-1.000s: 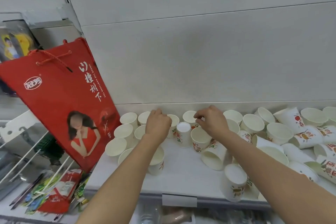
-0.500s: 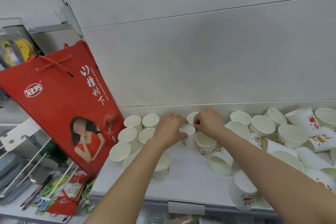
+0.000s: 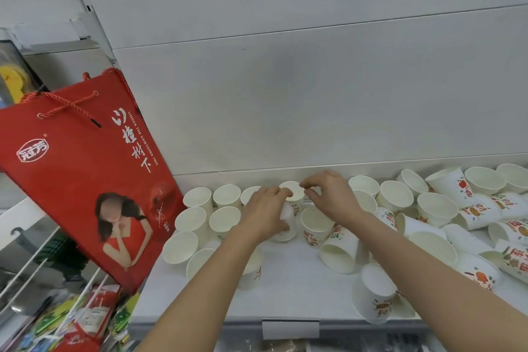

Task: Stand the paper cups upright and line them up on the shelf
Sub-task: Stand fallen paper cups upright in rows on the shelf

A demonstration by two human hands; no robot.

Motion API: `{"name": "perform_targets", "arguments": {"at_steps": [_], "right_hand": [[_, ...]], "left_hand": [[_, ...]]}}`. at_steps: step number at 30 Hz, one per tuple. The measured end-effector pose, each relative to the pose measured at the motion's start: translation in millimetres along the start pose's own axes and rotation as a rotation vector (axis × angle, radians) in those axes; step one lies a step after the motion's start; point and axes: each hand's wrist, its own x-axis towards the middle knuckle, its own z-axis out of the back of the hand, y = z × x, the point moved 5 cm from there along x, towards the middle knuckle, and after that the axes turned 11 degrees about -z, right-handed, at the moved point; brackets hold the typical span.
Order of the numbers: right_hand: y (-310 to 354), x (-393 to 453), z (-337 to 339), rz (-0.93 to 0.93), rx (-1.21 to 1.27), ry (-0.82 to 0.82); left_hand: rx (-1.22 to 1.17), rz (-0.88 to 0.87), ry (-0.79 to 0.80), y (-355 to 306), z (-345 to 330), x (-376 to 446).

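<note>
1. Likely slip: the left hand [image 3: 264,214] is curled round an upside-down cup [image 3: 287,218], thumb under near the rim; wall is thin, so a hard squeeze could crease it or pop it loose.
2. Right hand [image 3: 333,198] pinches the rim of a back cup [image 3: 294,190] at 12 o'clock, thumb and forefinger closed on the edge. Judged risk: dragging it sideways bumps the neighbours.
3. Forearms cross low over the shelf [image 3: 285,294]; a cup [image 3: 251,271] sits right under the left arm, easy to knock off the front edge at 6 o'clock.
4. Tipped cups [image 3: 341,251] at 3 o'clock lie on their sides and could roll if nudged.
5. Look: small white paper cups, red-orange print on the side, plain white inside.
6. Place: upright group [image 3: 197,198] in rough rows at 9 o'clock of the hands, beside a red bag [image 3: 71,180]; messy pile [image 3: 463,208] at 3 o'clock, some upright, some lying, one inverted [image 3: 374,297] near the front edge.
</note>
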Motion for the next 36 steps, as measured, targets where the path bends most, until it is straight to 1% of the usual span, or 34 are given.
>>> {"name": "perform_targets", "arguments": {"at_steps": [2,4,6,7,8,10,12,15,17,19,20,23,26,28,30,31,32,33,35,36], "right_hand": [[-3,-10,9,-0.018,0.047,-0.060],[-2,-20,18,-0.059,0.124,-0.094],[3,-29,24,-0.141,0.309,-0.079],[8,-33,25,-0.182,0.419,-0.059],[14,-35,25,-0.211,0.522,-0.037],[25,-39,24,-0.234,0.660,-0.025],[33,-40,28,-0.224,0.739,-0.045],[40,-43,34,-0.196,0.785,-0.045],[40,-45,36,-0.182,0.802,-0.022],[42,-47,37,-0.163,0.771,-0.008],[43,-48,38,-0.152,0.744,-0.005],[46,-50,38,-0.130,0.679,-0.016],[47,-53,37,-0.108,0.645,-0.007],[48,-56,36,-0.100,0.658,0.004],[40,-58,36,-0.128,0.664,-0.007],[31,-58,35,-0.157,0.596,-0.012],[20,-59,32,-0.181,0.460,0.002],[10,-61,26,-0.192,0.276,0.040],[-4,-67,14,-0.156,-0.090,0.114],[-8,-70,9,-0.133,-0.215,0.128]], "left_hand": [[-0.095,0.029,-0.081,4,14,-9],[-0.279,0.124,-0.284,12,31,-22],[-0.572,0.275,-0.544,18,43,-37],[-0.727,0.338,-0.626,19,44,-44],[-0.857,0.377,-0.661,16,42,-48],[-1.012,0.392,-0.654,7,35,-52],[-1.084,0.379,-0.638,2,28,-55],[-1.102,0.360,-0.591,0,25,-60],[-1.032,0.308,-0.504,-3,27,-61],[-0.897,0.245,-0.417,-8,32,-61],[-0.830,0.233,-0.401,-9,36,-60],[-0.706,0.225,-0.421,-6,44,-59],[-0.689,0.153,-0.508,-8,48,-59],[-0.733,0.167,-0.528,-9,46,-60],[-0.775,0.216,-0.547,-5,42,-63],[-0.796,0.241,-0.557,0,40,-65],[-0.812,0.254,-0.566,4,39,-68],[-0.813,0.261,-0.568,10,37,-71],[-0.793,0.269,-0.551,19,34,-76],[-0.777,0.279,-0.541,23,32,-77]]}}
